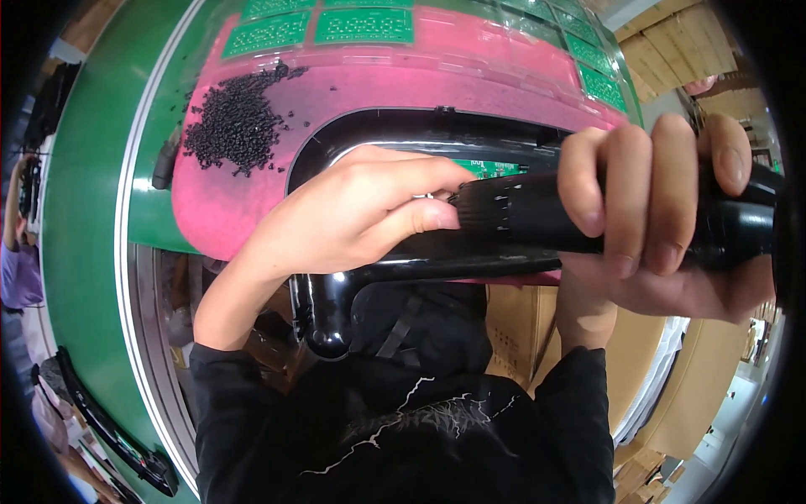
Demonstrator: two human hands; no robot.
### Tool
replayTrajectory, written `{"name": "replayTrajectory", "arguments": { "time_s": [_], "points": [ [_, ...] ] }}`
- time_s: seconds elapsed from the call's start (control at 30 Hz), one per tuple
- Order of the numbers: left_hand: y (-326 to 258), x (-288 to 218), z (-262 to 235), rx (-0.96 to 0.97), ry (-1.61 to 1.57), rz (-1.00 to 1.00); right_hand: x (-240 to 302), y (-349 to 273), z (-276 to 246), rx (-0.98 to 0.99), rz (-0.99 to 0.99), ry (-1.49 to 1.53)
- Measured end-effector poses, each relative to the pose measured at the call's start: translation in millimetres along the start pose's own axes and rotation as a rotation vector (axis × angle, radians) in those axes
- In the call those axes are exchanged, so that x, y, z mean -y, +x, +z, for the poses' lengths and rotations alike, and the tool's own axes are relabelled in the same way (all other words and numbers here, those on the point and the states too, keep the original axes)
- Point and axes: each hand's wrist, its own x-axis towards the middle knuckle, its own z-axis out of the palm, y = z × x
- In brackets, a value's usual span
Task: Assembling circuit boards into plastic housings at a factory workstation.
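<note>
My right hand (651, 197) wraps round a thick black cylinder with a ridged collar, which looks like an electric screwdriver (529, 210). Its narrower end points left, toward my left hand (344, 210). There my left thumb and forefinger are pinched together; a small bit of metal shows between the fingers, too little to name. Beneath both hands lies a glossy black plastic housing (395, 122), long and curved, with a bent leg reaching past the near table edge. Part of a green circuit board (495, 170) shows inside it, mostly hidden by my hands and the tool.
A pile of small black screws or similar parts (235, 122) lies on the pink mat (210, 206) at the left. Clear trays with several green circuit boards (365, 25) stand at the back. Cardboard boxes (512, 328) are below the near edge. Other people (21, 273) appear far left.
</note>
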Motion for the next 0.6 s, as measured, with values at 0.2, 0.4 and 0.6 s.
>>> {"name": "replayTrajectory", "arguments": {
  "time_s": [0.2,0.4,0.6],
  "points": [
    [1.8,-2.0,-9.2,-0.083,-0.074,-0.173,-2.0,15.1,-16.6,0.282,0.035,-0.116],
    [3.4,-4.8,-4.4,-0.108,-0.052,-0.404,-22.8,1.9,-22.4,0.212,-0.023,-0.185],
    [2.9,-6.8,-5.0,-0.130,0.078,-0.470,-38.5,-10.0,-12.8,-0.181,0.063,-0.270]
  ]
}}
